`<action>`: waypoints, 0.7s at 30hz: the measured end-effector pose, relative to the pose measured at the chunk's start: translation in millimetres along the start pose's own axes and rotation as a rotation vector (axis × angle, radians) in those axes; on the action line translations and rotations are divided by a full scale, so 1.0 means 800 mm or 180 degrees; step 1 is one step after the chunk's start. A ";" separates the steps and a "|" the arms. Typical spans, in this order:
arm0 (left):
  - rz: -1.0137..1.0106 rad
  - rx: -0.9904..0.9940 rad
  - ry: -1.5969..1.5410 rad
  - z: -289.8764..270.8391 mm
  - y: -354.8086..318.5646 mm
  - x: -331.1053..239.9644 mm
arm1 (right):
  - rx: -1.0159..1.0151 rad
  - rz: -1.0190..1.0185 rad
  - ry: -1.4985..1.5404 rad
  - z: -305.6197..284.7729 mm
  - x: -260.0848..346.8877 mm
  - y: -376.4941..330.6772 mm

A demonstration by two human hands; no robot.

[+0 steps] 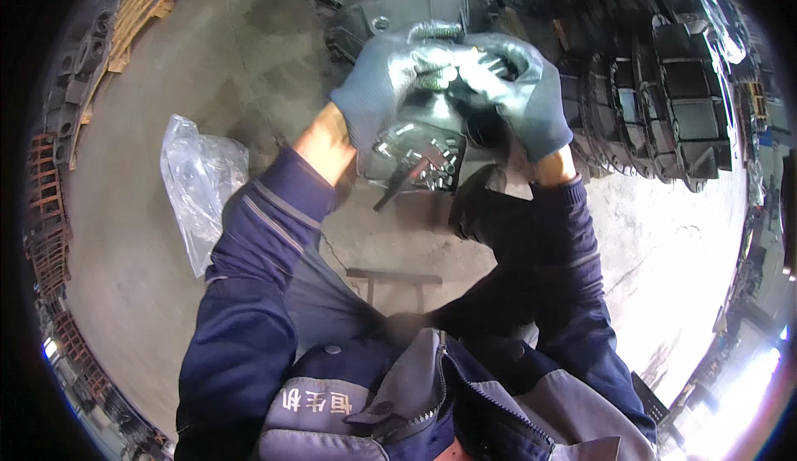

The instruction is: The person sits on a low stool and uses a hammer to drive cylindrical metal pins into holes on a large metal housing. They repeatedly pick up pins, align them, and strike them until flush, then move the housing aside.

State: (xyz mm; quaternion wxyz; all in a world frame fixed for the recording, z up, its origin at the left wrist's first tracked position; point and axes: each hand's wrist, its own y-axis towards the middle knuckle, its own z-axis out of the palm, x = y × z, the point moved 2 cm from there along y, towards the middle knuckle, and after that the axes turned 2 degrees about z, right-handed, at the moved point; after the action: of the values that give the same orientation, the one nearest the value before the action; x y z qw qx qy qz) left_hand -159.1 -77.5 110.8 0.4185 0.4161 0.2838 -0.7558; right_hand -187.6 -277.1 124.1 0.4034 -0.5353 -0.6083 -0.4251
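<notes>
White Chinese characters, three in a short row, mark the grey chest panel of a worker's navy-and-grey zip-front jacket, on the wearer's left side. Viewed from the head camera, the lettering appears upside down, pale against the darker cloth, and is the only writing legible in the scene.

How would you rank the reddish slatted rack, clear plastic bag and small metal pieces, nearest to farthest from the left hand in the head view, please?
1. Small metal pieces: just below the left hand.
2. Clear plastic bag: on the floor, to its left.
3. Reddish slatted rack: near the left edge.
</notes>
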 end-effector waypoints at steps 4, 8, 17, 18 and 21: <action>0.0738 -0.0599 0.2617 -0.041 0.062 -0.003 | 0.0045 -0.0151 0.0011 -0.016 -0.025 -0.004; 0.0874 -0.2638 0.2341 -0.123 0.141 -0.014 | -0.0372 0.0400 -0.0910 -0.043 -0.096 -0.016; 0.0399 -0.2323 0.2525 -0.230 0.168 0.046 | -0.0519 0.1405 -0.1792 -0.074 -0.314 -0.099; 0.0374 -0.2308 0.2502 -0.234 0.173 0.050 | -0.0514 0.1585 -0.2160 -0.070 -0.331 -0.102; 0.0329 -0.2290 0.2480 -0.246 0.180 0.057 | -0.0465 0.1773 -0.1833 -0.049 -0.370 -0.097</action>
State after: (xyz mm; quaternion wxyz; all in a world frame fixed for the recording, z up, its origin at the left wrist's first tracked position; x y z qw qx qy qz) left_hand 29.5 -13.2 -37.3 0.4351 0.5095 0.6386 -0.3786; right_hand -233.0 -410.6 -150.0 0.2772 -0.8040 -0.4963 -0.1744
